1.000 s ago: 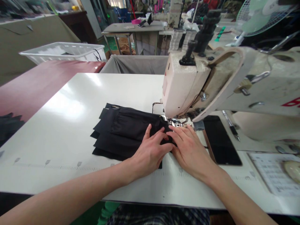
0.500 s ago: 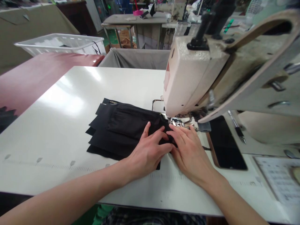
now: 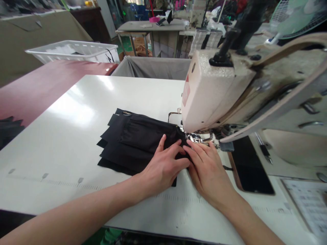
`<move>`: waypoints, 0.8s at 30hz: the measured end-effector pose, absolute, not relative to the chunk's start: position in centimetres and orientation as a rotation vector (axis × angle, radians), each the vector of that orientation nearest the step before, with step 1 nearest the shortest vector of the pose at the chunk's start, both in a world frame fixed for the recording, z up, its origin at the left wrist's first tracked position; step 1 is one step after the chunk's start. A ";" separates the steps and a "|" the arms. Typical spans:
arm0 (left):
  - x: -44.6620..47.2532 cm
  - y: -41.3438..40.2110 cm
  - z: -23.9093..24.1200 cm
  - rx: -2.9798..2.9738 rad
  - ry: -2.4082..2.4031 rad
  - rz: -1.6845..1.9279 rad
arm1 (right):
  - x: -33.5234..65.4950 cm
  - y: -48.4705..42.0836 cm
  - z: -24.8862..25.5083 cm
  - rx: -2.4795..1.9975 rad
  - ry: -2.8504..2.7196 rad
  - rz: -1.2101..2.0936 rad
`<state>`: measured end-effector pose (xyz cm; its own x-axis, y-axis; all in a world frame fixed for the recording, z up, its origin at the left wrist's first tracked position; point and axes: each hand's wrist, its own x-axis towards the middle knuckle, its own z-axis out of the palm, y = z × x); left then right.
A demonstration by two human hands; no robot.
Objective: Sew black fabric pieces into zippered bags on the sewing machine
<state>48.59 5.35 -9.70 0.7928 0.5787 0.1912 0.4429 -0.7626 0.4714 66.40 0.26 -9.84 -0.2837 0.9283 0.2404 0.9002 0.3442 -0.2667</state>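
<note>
Fabric (image 3: 138, 143), black and cut in flat pieces, lies in one stack on the white bench (image 3: 76, 136), just left of the sewing machine (image 3: 214, 92). Its long axis runs across the bench from left to right, and its right end reaches the presser foot (image 3: 195, 139) under the machine head. The left end is fanned, so that about four stepped edges show; the exact number of layers cannot be told.

Both hands sit at the right, near corner of the stack. The left hand (image 3: 163, 166) lies palm down on the fabric, fingers open and spread, pressing and not gripping. The right hand (image 3: 208, 170) lies flat beside it, also open, with its fingertips on the fabric's right edge and its palm on the bare bench. The fingertips of the two hands are touching or nearly so. The right hand is the nearer to the foot, just in front of it; most of the fabric stretches away to the left of both hands.

Counted: one stack, one machine, two hands. One dark phone (image 3: 251, 170) lies face up right of the right hand, under the machine arm. One white basket (image 3: 74, 51) stands well apart at the far left, beyond a red surface (image 3: 38, 88).
</note>
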 end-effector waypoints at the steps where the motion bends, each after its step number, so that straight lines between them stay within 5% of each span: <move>1: 48.6 5.4 -9.6 2.576 0.771 0.452 | 66.4 0.3 -9.9 -1.617 -2.260 0.109; 24: 48.6 5.2 -9.6 2.570 0.801 0.421 | 66.3 0.4 -9.8 -1.616 -2.255 0.111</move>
<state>48.63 5.18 -9.61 0.7888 0.5934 0.1602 0.4682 -0.7489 0.4689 66.30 0.41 -9.84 -0.2792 0.9285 0.2448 0.9000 0.3419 -0.2705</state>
